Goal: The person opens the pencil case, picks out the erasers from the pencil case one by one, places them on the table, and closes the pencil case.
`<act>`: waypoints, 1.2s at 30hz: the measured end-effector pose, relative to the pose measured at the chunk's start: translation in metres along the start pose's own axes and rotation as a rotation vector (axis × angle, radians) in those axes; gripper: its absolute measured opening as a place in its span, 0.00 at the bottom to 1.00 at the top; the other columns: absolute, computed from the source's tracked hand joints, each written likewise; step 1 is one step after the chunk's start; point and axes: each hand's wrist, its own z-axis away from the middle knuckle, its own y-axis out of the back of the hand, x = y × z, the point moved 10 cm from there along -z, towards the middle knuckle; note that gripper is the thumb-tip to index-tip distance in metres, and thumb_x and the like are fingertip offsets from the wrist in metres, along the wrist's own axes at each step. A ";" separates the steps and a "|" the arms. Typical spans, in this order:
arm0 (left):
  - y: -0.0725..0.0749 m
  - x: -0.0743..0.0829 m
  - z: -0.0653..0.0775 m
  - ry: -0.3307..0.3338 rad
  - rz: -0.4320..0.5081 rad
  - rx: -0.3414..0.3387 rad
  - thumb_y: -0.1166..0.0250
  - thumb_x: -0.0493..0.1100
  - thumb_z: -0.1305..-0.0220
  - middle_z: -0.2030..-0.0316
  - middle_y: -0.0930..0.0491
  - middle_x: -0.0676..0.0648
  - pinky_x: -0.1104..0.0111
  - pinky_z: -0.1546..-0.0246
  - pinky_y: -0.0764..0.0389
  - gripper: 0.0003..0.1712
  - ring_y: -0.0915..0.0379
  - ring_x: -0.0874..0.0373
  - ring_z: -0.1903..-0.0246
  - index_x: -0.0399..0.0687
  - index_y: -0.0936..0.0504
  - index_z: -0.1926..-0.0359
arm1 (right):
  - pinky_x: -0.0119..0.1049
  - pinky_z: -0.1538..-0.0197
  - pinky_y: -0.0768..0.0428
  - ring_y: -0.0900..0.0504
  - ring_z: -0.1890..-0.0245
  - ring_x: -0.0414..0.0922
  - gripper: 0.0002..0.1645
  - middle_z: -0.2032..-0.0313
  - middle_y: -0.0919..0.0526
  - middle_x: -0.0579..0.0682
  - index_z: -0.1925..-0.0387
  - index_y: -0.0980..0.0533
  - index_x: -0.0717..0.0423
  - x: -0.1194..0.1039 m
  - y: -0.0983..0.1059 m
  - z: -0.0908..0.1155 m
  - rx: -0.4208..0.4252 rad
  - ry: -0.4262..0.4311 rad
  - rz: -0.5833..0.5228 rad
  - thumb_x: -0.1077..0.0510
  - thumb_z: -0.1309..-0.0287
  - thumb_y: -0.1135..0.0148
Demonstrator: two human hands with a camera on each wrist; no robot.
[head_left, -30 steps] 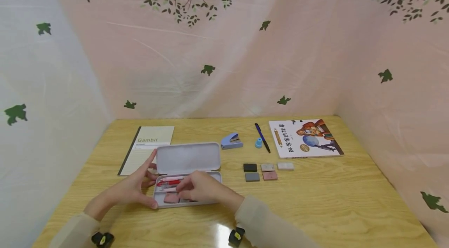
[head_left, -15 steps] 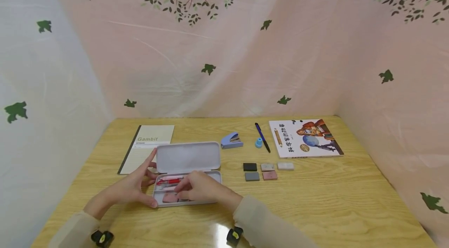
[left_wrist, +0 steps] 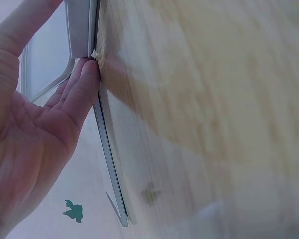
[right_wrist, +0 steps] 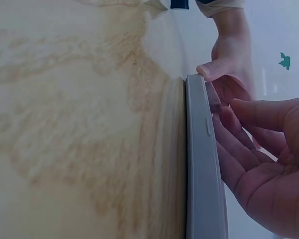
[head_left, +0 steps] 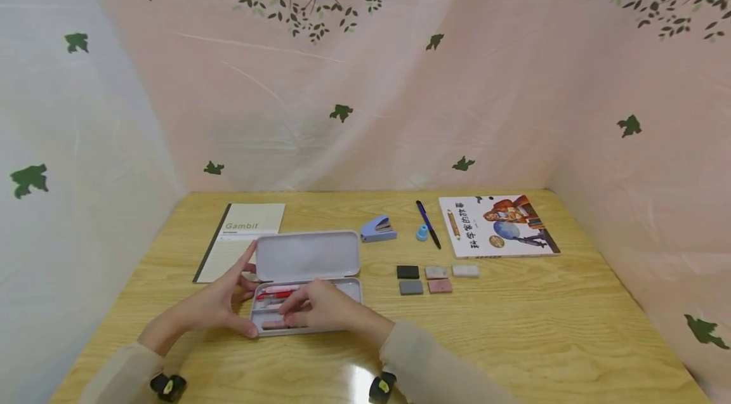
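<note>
An open pale grey pencil case (head_left: 308, 257) lies on the table with its lid raised at the back. My left hand (head_left: 214, 304) holds its left end, thumb on the front corner and index finger along the lid's edge. My right hand (head_left: 320, 304) reaches into the front part of the case, fingers bent toward the thumb. At its fingertips is a pink eraser (head_left: 273, 325), tipped up; in the right wrist view the eraser (right_wrist: 213, 97) shows just behind the case's rim. Red and pink pens (head_left: 275, 295) lie in the back part, partly hidden by the right hand.
A Gambit notebook (head_left: 242, 226) lies behind the left hand. To the right of the case are a lilac stapler (head_left: 378, 229), a light blue sharpener (head_left: 422, 233), a dark pen (head_left: 428, 224), several erasers (head_left: 410, 288) and a picture book (head_left: 499, 226).
The pink eraser in the case has shifted slightly left and tipped, so it looks thinner. My right fingers have moved a little left with it. The left hand keeps its place.
</note>
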 end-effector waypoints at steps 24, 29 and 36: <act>-0.001 0.000 -0.001 0.001 0.004 -0.005 0.16 0.47 0.54 0.35 0.42 0.36 0.51 0.36 0.28 0.83 0.30 0.46 0.44 0.64 0.76 0.20 | 0.17 0.63 0.21 0.20 0.67 0.23 0.08 0.66 0.11 0.38 0.59 0.12 0.57 0.001 -0.009 -0.002 0.102 0.000 0.057 0.63 0.42 0.27; -0.001 -0.001 -0.001 0.006 0.011 -0.003 0.16 0.46 0.54 0.35 0.43 0.35 0.51 0.36 0.29 0.83 0.31 0.45 0.43 0.63 0.76 0.20 | 0.18 0.63 0.21 0.21 0.67 0.23 0.08 0.64 0.11 0.39 0.58 0.12 0.56 0.001 -0.006 -0.002 0.108 -0.003 0.059 0.61 0.40 0.27; -0.001 -0.001 -0.001 0.014 0.005 -0.003 0.16 0.46 0.54 0.34 0.43 0.35 0.52 0.36 0.28 0.83 0.31 0.45 0.44 0.63 0.76 0.20 | 0.21 0.62 0.22 0.22 0.66 0.27 0.06 0.64 0.12 0.35 0.62 0.10 0.50 0.003 0.006 0.005 0.134 -0.008 -0.041 0.54 0.40 0.26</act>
